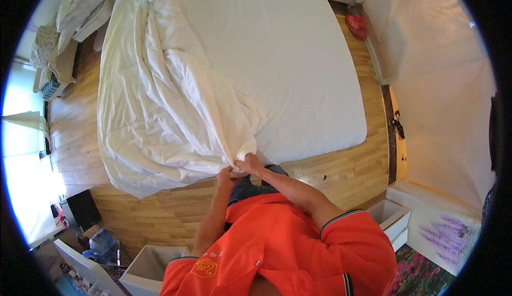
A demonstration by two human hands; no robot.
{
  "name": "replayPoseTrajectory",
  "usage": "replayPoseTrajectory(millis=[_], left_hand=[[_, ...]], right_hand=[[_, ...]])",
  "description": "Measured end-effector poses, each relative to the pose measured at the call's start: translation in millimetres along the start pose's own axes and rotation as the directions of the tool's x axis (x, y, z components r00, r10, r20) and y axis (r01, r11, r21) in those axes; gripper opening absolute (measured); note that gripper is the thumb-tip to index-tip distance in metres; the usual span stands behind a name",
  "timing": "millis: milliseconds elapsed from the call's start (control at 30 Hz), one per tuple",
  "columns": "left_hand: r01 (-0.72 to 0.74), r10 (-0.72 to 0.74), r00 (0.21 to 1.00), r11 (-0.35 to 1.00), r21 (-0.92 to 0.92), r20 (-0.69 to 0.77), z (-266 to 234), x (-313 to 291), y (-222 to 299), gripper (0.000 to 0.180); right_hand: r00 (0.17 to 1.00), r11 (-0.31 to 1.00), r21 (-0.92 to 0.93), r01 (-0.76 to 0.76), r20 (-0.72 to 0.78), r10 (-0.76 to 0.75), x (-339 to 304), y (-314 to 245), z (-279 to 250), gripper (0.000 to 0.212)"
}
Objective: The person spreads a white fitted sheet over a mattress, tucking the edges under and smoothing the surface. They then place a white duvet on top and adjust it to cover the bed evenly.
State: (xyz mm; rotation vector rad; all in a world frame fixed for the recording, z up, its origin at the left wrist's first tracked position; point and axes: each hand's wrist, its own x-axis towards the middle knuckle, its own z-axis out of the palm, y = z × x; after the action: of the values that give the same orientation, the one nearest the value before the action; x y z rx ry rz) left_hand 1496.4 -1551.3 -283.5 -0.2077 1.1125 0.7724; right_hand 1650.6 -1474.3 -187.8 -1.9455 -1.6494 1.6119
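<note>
A rumpled white duvet point(154, 104) covers the left part of the bed and hangs over its left side and near edge. My left hand point(226, 175) is closed on the gathered edge of the duvet at the bed's near end. Right beside it, my right hand point(249, 165) grips the same bunched cloth. Folds run from both hands up toward the far left of the bed. To the right, a smooth white sheet point(288, 72) covers the mattress. The fingertips are partly hidden in the fabric.
Wooden floor point(160, 216) surrounds the bed. Behind me stand an open white drawer point(152, 266) on the left and another drawer point(386, 216) on the right. A red bag point(357, 25) lies at the far right, near a wall point(432, 98) covered in plastic sheeting. Piled bedding point(82, 8) sits at the far left.
</note>
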Motion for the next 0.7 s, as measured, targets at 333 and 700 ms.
replayPoseTrajectory(millis=[333,700], left_hand=[[-0.175,0.260,0.817,0.962,0.209,-0.514,46.0,-3.2,6.1,0.034],[-0.482,0.551,0.795,0.828,0.288,-0.254,71.3,-28.6,-43.3,0.027]], right_hand=[[0.782,0.759,-0.325,0.564,0.507,-0.364,-5.4,-8.5,0.2,0.033],[0.818,0.877,0.170,0.450,0.315,-0.481,30.2,35.9,-58.6,0.030]])
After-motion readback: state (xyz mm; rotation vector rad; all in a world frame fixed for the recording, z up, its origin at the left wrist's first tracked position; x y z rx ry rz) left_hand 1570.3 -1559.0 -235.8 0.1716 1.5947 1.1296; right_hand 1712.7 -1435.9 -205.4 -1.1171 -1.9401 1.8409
